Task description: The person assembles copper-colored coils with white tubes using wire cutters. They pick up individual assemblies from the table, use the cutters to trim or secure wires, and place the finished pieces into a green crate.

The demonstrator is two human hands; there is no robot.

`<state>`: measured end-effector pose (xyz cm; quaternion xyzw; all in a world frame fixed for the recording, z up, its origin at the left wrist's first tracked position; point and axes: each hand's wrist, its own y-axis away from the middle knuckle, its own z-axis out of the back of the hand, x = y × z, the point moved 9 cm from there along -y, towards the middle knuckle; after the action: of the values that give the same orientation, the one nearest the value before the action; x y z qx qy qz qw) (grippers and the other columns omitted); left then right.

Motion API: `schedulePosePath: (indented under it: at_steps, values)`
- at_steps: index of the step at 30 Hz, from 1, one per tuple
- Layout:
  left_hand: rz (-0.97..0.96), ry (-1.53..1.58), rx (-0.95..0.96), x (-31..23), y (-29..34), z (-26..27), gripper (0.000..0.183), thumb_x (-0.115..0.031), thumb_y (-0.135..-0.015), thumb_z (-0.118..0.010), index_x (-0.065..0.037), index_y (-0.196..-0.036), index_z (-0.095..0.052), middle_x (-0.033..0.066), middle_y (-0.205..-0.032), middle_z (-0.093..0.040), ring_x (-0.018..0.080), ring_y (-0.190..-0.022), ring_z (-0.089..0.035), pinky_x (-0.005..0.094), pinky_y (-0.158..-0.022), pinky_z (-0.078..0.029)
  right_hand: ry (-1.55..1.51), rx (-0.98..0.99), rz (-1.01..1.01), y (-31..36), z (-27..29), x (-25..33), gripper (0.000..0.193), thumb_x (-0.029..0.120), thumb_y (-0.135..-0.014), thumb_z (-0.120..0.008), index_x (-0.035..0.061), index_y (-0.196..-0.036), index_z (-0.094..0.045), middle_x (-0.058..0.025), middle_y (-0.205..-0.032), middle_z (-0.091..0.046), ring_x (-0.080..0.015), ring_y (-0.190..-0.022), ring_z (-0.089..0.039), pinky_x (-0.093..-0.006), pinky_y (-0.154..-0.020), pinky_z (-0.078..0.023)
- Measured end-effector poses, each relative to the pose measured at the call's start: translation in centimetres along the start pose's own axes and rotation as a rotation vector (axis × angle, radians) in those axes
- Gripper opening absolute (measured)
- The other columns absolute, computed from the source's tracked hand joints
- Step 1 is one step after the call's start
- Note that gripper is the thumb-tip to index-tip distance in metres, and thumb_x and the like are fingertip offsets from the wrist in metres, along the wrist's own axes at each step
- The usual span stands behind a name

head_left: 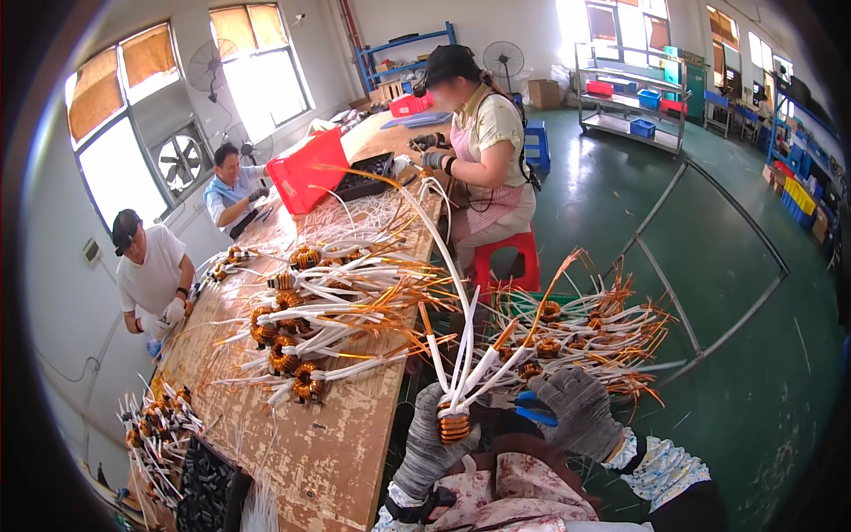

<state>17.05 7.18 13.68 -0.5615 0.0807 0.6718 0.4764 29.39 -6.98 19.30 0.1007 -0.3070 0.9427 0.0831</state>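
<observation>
In grey gloves, both of my hands are over my lap beside the table's near edge. My left hand is closed around a toroidal coil wound with copper wire. White-sleeved leads rise from it, some with bare coppery ends, and one long lead curves up over the table. Fingers of my right hand are wrapped around a blue-handled hand tool, just right of the coil. The tool's working end is too hidden to tell its exact kind.
A wooden table bears a heap of similar coils, a red bin and a black tray. More coils lie in a green crate at my right, near a metal frame. A co-worker sits ahead; two others work across the table.
</observation>
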Motion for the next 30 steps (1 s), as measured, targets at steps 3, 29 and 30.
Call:
schedulePosePath:
  at_steps: [3,29,30]
  values:
    - [-0.113,-0.108,-0.039,-1.4,-0.5,-0.4,0.072,-0.010,-0.064,-0.077,-0.007,-0.122,-0.034,0.0093,-0.103,-0.051,0.0190,-0.092,-0.055,0.0313,-0.082,-0.047,0.070,-0.082,-0.015,0.0,1.7,0.8,0.050,0.032,-0.064,-0.071,0.0057,-0.103,-0.055,-0.0118,-0.092,-0.052,-0.0292,-0.083,-0.051,-0.0430,-0.072,-0.041]
    - [0.082,0.432,-0.207,1.0,-1.1,2.4,0.076,-0.010,-0.061,-0.081,-0.014,-0.118,-0.030,0.0035,-0.103,-0.046,0.0118,-0.084,-0.052,0.0325,-0.072,-0.050,-1.505,0.220,-0.722,4.7,-8.9,-1.4,0.035,0.024,-0.078,-0.064,0.0056,-0.106,-0.055,-0.0090,-0.075,-0.058,-0.0229,-0.060,-0.057,-0.0331,-0.054,-0.045]
    - [0.114,0.468,-0.287,1.3,-1.2,3.4,0.078,-0.011,-0.062,-0.081,-0.014,-0.119,-0.028,0.0036,-0.107,-0.043,0.0138,-0.092,-0.050,0.0303,-0.079,-0.049,-1.882,0.374,-0.798,5.2,-9.6,1.6,0.037,0.026,-0.079,-0.064,0.0055,-0.107,-0.053,-0.0092,-0.079,-0.058,-0.0210,-0.063,-0.057,-0.0317,-0.056,-0.045]
